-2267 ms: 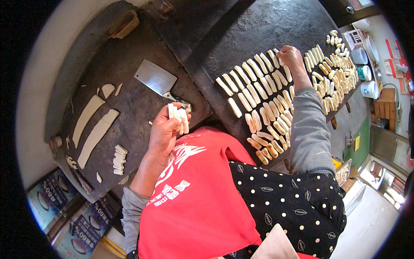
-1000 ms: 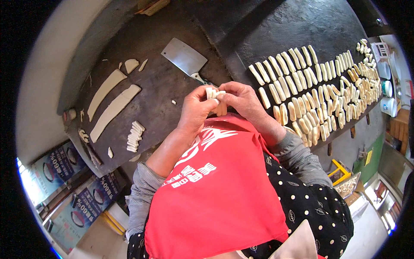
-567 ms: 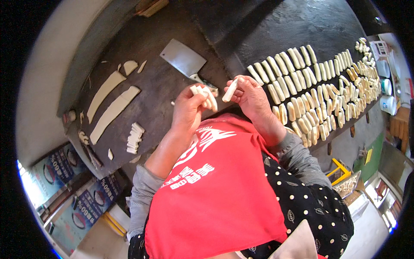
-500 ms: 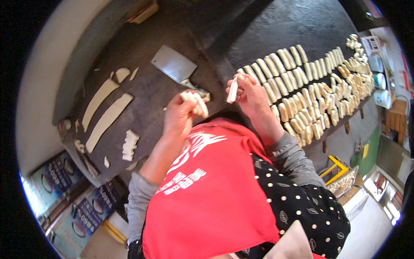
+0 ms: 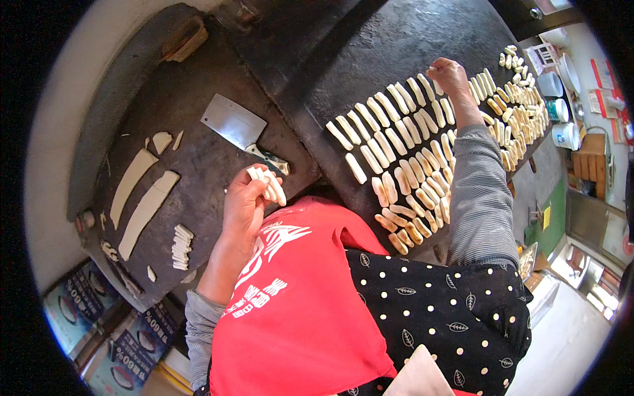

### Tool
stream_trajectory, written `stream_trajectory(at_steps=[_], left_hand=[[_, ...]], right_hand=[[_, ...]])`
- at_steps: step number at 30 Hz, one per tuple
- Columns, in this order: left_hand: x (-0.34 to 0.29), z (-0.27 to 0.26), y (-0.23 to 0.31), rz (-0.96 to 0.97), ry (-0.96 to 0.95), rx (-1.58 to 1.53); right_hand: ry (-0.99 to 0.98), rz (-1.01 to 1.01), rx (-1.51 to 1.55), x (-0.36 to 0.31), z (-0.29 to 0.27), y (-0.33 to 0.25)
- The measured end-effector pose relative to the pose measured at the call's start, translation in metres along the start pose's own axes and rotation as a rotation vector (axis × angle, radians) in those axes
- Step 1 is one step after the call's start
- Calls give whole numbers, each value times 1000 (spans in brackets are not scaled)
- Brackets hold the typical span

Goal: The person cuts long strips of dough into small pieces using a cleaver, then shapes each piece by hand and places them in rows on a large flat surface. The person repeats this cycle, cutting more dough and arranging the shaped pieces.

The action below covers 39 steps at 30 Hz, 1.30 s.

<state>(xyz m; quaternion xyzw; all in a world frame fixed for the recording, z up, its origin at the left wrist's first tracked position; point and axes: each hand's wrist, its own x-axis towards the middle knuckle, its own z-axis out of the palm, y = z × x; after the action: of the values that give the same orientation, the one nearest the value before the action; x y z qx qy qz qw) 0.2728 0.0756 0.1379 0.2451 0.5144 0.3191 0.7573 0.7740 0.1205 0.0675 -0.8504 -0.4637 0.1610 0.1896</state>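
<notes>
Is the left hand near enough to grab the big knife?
Probably yes: the knife lies just past the left hand, its handle nearest, with nothing seen between. But that hand holds dough sticks, so it would likely need to put them down first.

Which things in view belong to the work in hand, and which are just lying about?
In the work, it seems:
left hand, holding dough strips
right hand, at the far row of dough pieces
flat dough bands
stack of cut strips
cleaver, untouched

Apparently just lying about:
white bucket, right
brown box, beside it
</notes>
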Motion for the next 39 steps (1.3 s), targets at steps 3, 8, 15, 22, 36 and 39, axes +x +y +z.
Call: stream_trajectory(at_steps=[3,8,15,22,36,39], left_hand=[[-4,2,2,-11,17,-10],[-8,2,3,-5,33,-22],[-7,1,0,1,-4,-45],[-5,10,-2,-67,-93,42],[-6,14,-1,18,-74,49],[-8,16,2,-6,-61,83]], right_hand=[[-22,-104,-171,10,10,9],[66,-100,-131,10,23,21],[297,-248,171,-52,19,-43],[-639,-474,810,-213,75,-192],[-822,72,1434,-238,91,-208],[-771,-49,1199,-235,89,-213]])
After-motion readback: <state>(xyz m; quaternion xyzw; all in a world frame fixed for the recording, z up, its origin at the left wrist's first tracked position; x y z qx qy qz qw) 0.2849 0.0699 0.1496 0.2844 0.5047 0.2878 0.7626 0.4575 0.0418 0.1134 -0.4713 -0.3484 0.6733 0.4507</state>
